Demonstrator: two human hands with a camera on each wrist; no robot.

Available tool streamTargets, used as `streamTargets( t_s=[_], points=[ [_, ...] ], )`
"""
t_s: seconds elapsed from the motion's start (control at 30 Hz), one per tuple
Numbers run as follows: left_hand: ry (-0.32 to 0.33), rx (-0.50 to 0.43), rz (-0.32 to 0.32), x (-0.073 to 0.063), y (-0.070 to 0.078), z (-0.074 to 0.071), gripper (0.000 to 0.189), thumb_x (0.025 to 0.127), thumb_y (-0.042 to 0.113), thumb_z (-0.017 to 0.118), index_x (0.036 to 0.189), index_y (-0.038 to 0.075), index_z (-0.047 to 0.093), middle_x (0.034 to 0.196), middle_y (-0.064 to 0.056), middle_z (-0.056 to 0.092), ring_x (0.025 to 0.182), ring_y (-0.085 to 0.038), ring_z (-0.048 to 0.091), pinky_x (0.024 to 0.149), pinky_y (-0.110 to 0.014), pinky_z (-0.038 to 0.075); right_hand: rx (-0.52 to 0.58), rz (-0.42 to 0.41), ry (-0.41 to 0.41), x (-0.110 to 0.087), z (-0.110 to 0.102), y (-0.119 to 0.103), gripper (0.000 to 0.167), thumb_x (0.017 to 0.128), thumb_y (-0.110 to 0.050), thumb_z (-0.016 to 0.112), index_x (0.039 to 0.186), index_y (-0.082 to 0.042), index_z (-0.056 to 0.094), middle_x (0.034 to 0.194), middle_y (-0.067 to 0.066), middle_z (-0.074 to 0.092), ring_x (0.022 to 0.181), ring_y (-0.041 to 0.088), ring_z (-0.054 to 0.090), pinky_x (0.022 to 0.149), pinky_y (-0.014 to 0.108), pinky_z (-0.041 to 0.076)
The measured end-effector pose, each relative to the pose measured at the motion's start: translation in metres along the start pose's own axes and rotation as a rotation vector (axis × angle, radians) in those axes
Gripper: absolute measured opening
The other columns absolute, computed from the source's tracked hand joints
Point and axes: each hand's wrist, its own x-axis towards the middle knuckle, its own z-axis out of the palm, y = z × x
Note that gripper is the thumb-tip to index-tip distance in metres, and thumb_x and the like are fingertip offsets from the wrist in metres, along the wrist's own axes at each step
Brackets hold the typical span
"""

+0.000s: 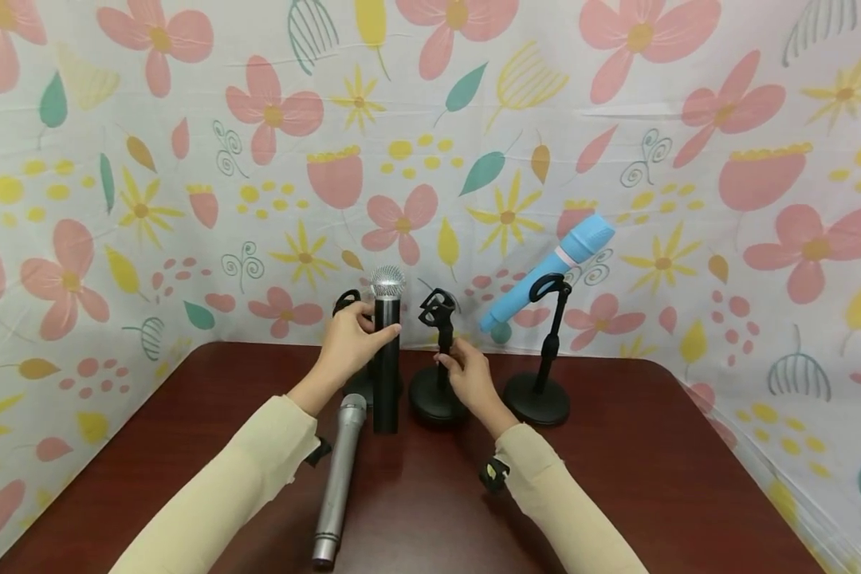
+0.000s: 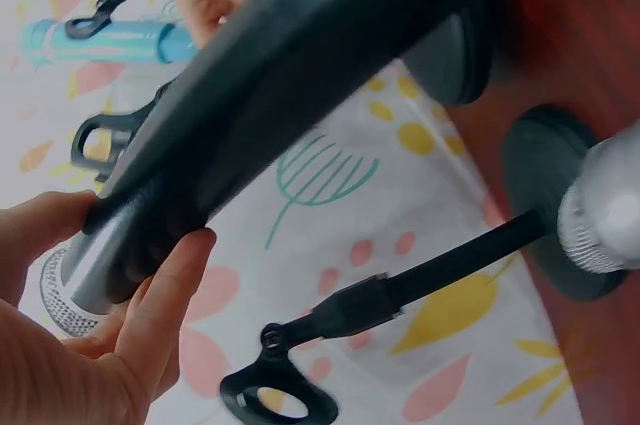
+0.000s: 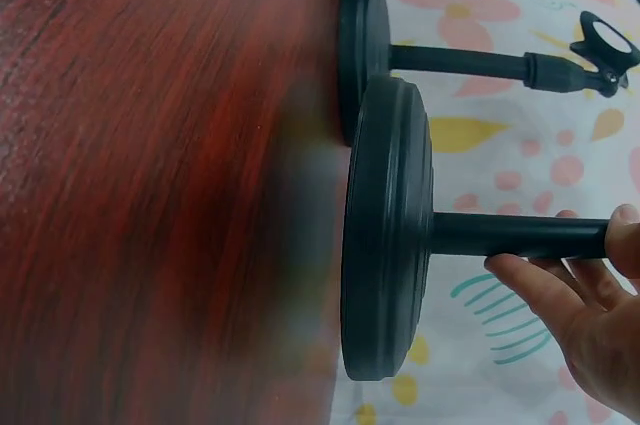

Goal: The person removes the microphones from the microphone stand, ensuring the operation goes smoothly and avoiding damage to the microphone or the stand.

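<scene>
Two cream sleeves [image 1: 222,478] rise from the bottom edge of the head view, one left of centre, one right. Between them, lower centre: silver mic [image 1: 340,478], lying on the table [image 1: 660,470], grille pointing up the frame, tail toward the bottom edge.

Left hand [image 1: 351,339], left of centre: thumb and fingers pinch the black mic [image 1: 386,375] just below its grille, parted by about the barrel's width. Mic near frame centre, upright, grille uppermost. Whether its lower end touches the table: cannot tell. In the left wrist view the barrel slants from lower left to upper right, across the upper part of the frame.

Right hand [image 1: 472,379], right of centre: thumb and fingers close round the pole of the middle stand [image 1: 438,402], below its clip. Stand upright on a round base. Right wrist view puts this grip at the right edge, base at centre.

Left stand [image 2: 360,307]: partly hidden in the head view behind left hand and black mic. Right stand [image 1: 536,400]: upright, right of centre; blue mic [image 1: 545,275] in its clip, tilted, thick end to the upper right.

Backdrop [image 1: 402,119]: white, flower and leaf print, filling the upper frame behind the table.
</scene>
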Motion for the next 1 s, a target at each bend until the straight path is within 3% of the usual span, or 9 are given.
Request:
streamTargets(
  t_s=[0.23, 0.43, 0.7, 1.0],
  points=[
    [-0.100, 0.036, -0.046, -0.014, -0.018, 0.015, 0.056, 0.085, 0.029, 0.075, 0.124, -0.005, 0.055, 0.092, -0.015, 0.067, 0.053, -0.016, 0.064, 0.054, -0.032, 0.053, 0.007, -0.036, 0.002, 0.004, 0.005, 0.006, 0.007, 0.094, -0.003, 0.058, 0.100, -0.002, 0.062, 0.094, 0.013, 0.070, 0.094, 0.030, 0.067, 0.080, 0.046, 0.053],
    [-0.136, 0.051, -0.080, -0.021, -0.027, 0.023, 0.054, 0.084, 0.028, 0.075, 0.121, -0.005, 0.055, 0.085, -0.011, 0.066, 0.052, -0.016, 0.064, 0.054, -0.032, 0.054, 0.003, -0.034, 0.015, 0.009, 0.007, 0.010, 0.007, 0.094, -0.006, 0.059, 0.097, -0.001, 0.063, 0.094, 0.013, 0.071, 0.093, 0.030, 0.067, 0.079, 0.046, 0.053],
    [-0.177, 0.080, -0.068, -0.028, -0.039, 0.031, 0.050, 0.084, 0.027, 0.075, 0.115, -0.007, 0.056, 0.073, -0.007, 0.066, 0.048, -0.018, 0.063, 0.053, -0.032, 0.053, 0.004, -0.038, 0.030, 0.015, 0.010, 0.016, 0.006, 0.093, -0.003, 0.060, 0.098, -0.001, 0.062, 0.093, 0.014, 0.071, 0.093, 0.030, 0.067, 0.076, 0.045, 0.052],
    [-0.223, 0.086, -0.087, -0.035, -0.052, 0.037, 0.046, 0.083, 0.024, 0.076, 0.109, -0.008, 0.057, 0.071, -0.008, 0.065, 0.046, -0.019, 0.063, 0.050, -0.031, 0.053, 0.017, -0.058, 0.046, 0.016, 0.016, 0.018, 0.006, 0.092, 0.001, 0.060, 0.096, -0.002, 0.062, 0.091, 0.016, 0.070, 0.090, 0.032, 0.067, 0.075, 0.047, 0.052]
  ],
)
